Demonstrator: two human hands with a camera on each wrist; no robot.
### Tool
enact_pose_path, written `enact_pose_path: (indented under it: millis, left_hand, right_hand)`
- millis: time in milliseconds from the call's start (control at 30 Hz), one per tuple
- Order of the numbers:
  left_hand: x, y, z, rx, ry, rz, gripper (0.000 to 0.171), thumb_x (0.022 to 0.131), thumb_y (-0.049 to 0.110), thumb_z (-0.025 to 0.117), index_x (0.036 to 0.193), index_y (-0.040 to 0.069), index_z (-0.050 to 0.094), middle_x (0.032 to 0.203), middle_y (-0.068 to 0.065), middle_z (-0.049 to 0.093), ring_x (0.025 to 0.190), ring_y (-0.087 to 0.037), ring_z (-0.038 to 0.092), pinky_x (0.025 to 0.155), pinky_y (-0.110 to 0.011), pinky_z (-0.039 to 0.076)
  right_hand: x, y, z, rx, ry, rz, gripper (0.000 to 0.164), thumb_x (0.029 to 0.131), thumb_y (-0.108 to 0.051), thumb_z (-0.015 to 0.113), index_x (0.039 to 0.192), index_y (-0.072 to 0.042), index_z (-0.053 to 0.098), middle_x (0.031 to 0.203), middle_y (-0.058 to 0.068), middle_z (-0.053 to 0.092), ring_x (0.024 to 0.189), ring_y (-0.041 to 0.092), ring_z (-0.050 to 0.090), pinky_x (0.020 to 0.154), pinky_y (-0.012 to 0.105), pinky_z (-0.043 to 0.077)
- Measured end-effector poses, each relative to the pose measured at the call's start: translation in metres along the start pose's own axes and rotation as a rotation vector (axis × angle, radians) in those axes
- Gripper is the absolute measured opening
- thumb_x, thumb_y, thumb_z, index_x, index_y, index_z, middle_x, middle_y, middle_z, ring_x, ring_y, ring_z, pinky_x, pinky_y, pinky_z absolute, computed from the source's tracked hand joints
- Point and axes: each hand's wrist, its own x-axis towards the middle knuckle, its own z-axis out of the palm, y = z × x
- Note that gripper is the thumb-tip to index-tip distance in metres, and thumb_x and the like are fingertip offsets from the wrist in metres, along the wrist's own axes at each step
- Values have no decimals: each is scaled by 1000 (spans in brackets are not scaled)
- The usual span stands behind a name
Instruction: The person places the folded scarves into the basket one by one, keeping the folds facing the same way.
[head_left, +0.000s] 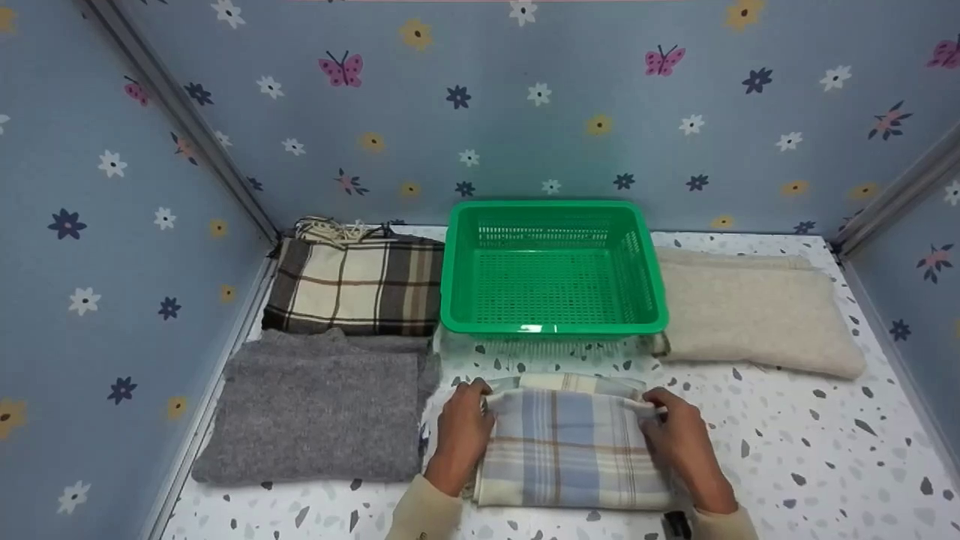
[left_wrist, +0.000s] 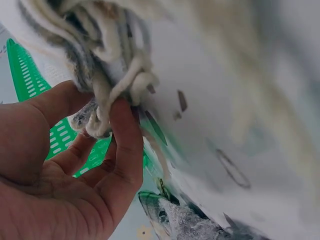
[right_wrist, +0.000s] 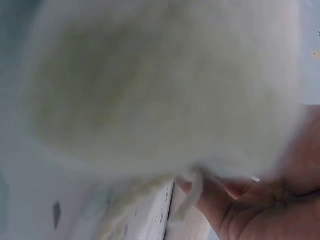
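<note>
A folded plaid scarf in pale blue, cream and brown lies on the speckled surface in front of the green basket. At its far left corner my left hand pinches the cloth; the left wrist view shows thumb and fingers around the fringed edge. My right hand pinches the far right corner. In the right wrist view, blurred cream cloth fills most of the picture and hides part of the right hand.
A green plastic basket stands behind the scarf against the flowered wall. On the left lie a folded grey cloth and, behind it, a brown-and-cream plaid scarf. A folded cream cloth lies on the right.
</note>
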Motion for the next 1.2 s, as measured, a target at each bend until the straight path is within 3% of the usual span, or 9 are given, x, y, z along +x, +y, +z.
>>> enact_pose_path:
  millis: [267,700,1200]
  left_hand:
    - [3,-2,-1,-17,26,7,26,87,-5,79,109,5,69,91,-9,62,74,-27,64,59,-42,50]
    - [8,-5,-2,-9,23,-12,25,91,-5,75,113,5,70,95,-11,64,76,-30,66,61,-45,52]
    - [11,-7,-2,-4,52,-20,25,91,-4,76,113,5,70,96,-12,64,78,-33,66,62,-49,52]
  right_hand:
    - [1,-4,3,23,20,-21,29,88,9,69,116,2,70,111,24,72,86,27,68,71,39,52]
    - [9,-6,6,36,19,-39,27,92,8,69,118,4,69,113,26,71,94,35,71,75,45,54]
    - [17,-11,9,37,15,-9,29,89,8,68,117,4,69,113,27,71,96,36,71,76,43,54]
